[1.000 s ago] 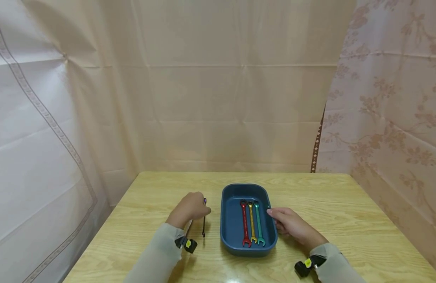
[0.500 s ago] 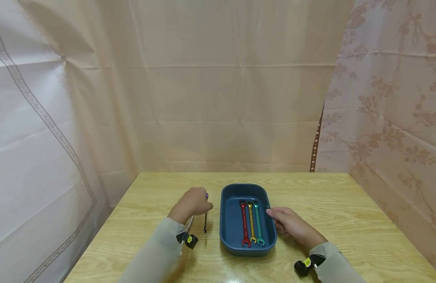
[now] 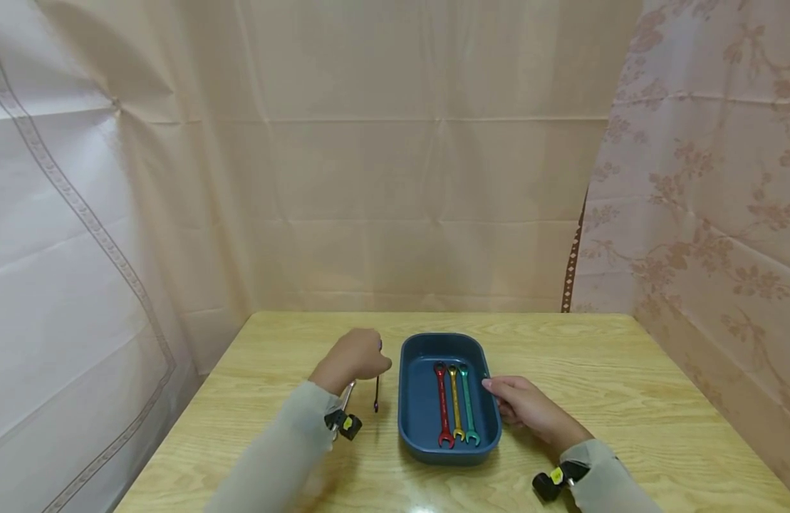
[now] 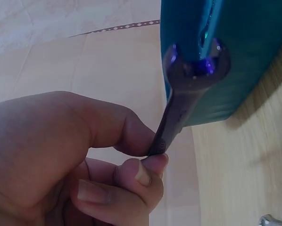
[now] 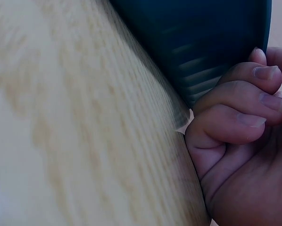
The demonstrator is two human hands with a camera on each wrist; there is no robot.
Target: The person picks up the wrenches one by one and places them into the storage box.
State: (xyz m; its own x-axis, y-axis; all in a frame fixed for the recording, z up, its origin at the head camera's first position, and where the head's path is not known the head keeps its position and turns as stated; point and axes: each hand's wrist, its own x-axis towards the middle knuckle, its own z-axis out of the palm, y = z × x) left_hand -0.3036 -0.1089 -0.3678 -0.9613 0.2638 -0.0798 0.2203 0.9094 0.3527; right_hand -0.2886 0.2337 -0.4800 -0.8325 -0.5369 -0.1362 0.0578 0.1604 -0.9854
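My left hand (image 3: 352, 356) pinches a purple combination wrench (image 4: 178, 106) between thumb and fingers. Its open end points toward the tray's left side, and most of it is hidden by the hand in the head view. The wrench hangs above the table, left of a dark blue rectangular tray (image 3: 422, 410). Thumb and curled fingers of my right hand (image 3: 532, 410) grip the tray's right rim. Inside the tray a red wrench (image 3: 443, 406), a gold wrench (image 3: 456, 402) and a green wrench (image 3: 469, 410) lie side by side, open ends toward me.
A silver wrench (image 3: 347, 395) lies on the wooden table (image 3: 561, 356) under my left wrist, partly covered by the sleeve and wrist camera. Beige curtains (image 3: 401, 178) hang behind the table, with a floral one (image 3: 709, 214) on the right.
My left hand has risen and shifted slightly right and away from me, carrying the purple wrench up with it. The right hand and the tray stay put.
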